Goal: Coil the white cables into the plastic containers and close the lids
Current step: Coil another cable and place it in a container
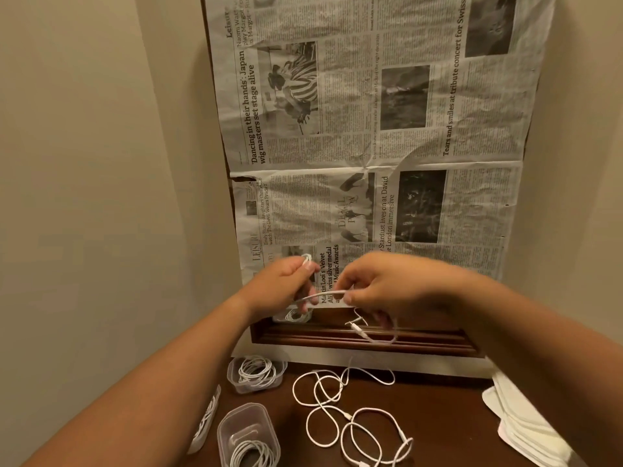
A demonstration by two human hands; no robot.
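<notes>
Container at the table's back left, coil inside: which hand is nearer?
Left. The left hand is raised above the container, slightly to its right, gripping a white cable. The right hand is level with the left hand but farther right, pinching the same cable.

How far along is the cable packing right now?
Done: coiled cables sit in the far container and the near container, both seemingly lidless. In hand: the left hand grips a small coil of the white cable; the right hand pinches its free length. Left: the loose cables tangled on the table, plus closing lids.
</notes>
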